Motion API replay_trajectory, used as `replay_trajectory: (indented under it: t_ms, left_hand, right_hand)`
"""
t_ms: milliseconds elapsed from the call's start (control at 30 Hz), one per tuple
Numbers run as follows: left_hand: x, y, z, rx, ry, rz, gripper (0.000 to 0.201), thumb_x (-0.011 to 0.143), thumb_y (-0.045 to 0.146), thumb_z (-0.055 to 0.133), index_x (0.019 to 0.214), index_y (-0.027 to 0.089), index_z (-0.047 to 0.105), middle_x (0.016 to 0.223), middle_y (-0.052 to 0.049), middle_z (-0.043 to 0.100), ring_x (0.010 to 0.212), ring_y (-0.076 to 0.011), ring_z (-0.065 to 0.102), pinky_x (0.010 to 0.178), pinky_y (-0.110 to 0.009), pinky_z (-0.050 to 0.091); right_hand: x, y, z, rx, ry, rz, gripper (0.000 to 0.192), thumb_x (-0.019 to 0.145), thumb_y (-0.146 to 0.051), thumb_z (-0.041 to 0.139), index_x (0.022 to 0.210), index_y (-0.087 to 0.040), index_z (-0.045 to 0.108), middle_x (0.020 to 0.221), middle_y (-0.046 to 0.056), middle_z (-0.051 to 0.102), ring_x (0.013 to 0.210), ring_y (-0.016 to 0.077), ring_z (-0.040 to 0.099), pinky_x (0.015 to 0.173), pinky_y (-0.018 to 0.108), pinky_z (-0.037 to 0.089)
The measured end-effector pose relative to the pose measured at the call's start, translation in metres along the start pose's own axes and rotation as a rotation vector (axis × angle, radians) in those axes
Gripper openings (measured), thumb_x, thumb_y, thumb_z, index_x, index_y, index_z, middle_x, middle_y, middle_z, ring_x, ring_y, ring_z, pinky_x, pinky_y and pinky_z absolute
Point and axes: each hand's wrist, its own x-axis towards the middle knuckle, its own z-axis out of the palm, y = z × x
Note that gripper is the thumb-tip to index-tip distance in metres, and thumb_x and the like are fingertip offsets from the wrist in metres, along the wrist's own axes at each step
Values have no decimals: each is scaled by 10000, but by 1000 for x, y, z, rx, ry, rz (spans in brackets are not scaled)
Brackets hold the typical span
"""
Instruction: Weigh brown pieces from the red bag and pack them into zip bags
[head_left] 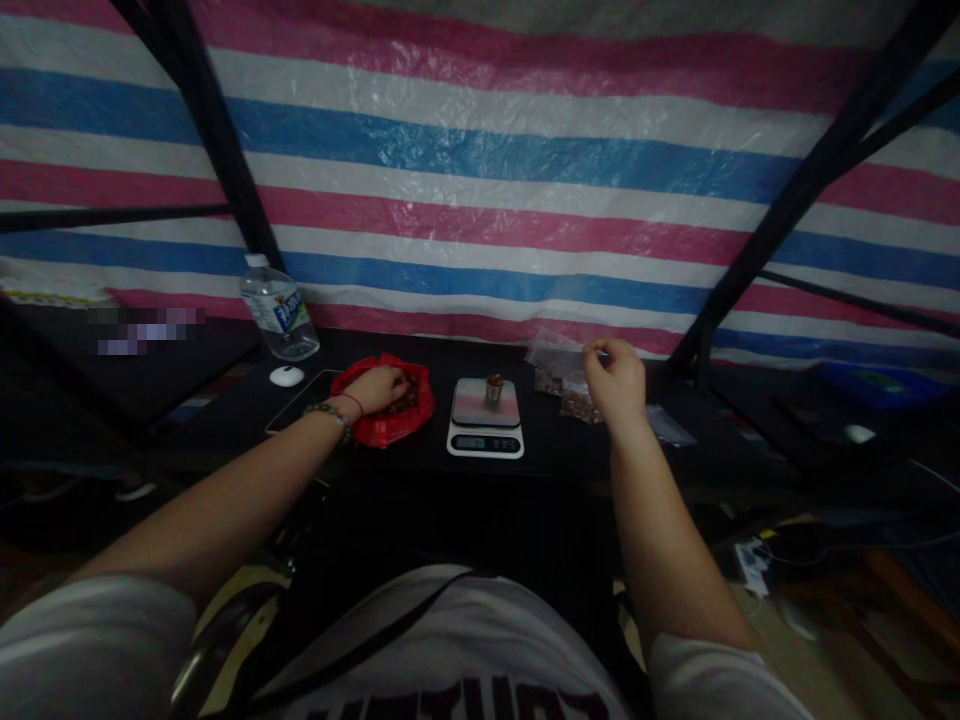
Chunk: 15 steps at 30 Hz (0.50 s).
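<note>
My left hand (379, 387) reaches into a red plastic bag (386, 425) of small brown pieces on the dark table, its fingers curled among them. My right hand (616, 380) pinches the top edge of a clear plastic bag (556, 352) held just above the table, right of the scale. More small clear bags with brown contents (577, 402) lie under that hand. Between my hands stands a white digital kitchen scale (485, 430) with a small brown heap (494, 389) on its platform.
A clear water bottle (277, 312) stands at the back left, with a white computer mouse (286, 376) on a mouse pad (300, 400) in front of it. A striped tarpaulin (480, 180) hangs behind the table. Black metal poles (217, 130) cross it.
</note>
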Motion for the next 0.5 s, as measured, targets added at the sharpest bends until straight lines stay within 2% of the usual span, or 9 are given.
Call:
replay_trajectory:
  t_ms: [167,300,500]
  left_hand:
    - [2,-5,-1,-130,-78,-127,433,832,469,403,1043,170,635,984,-65,692,811,-173,642,702,-223,463]
    - [2,-2,-5,-189,-130,-128,509,812,583,391,999,195,662,943,-43,705,785,-162,644,666,-208,458]
    - [1,6,-26,-140,-230,-165,594,779,669,373,971,201,684,892,-53,711,729,-174,637,656,-233,457]
  right_hand:
    - [1,3,-5,19,-4,40,166,776,-280,493,761,-174,620,811,86,635,794,221,552,766,353,416]
    - [2,4,-8,39,-3,59,161,767,-278,498,750,-175,619,797,84,635,776,218,555,761,350,416]
    - [3,7,-10,55,-23,62,153,759,-277,507,731,-180,623,773,74,634,762,211,557,744,338,413]
